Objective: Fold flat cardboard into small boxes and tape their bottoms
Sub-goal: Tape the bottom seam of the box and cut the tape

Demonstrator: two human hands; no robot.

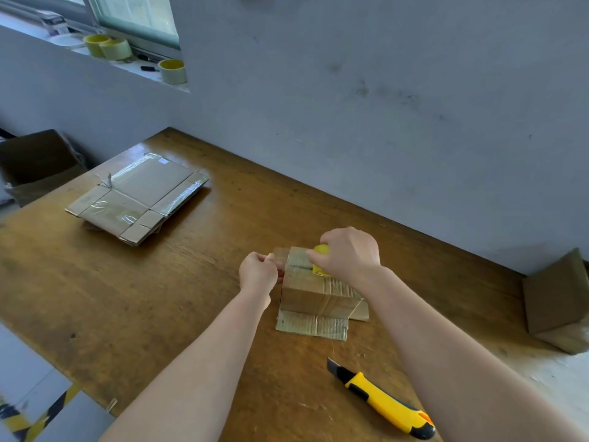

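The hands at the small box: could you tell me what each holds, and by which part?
The right hand grips the yellow tape roll from above, on the box; the left hand pinches what looks like the pulled-out tape end.

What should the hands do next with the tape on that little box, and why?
Probably bring the left hand down and press the tape end onto the box on its left side. That hand pinches the end just past the box's edge, while the right hand grips the yellow tape roll on the box's top, so the end seems unstuck.
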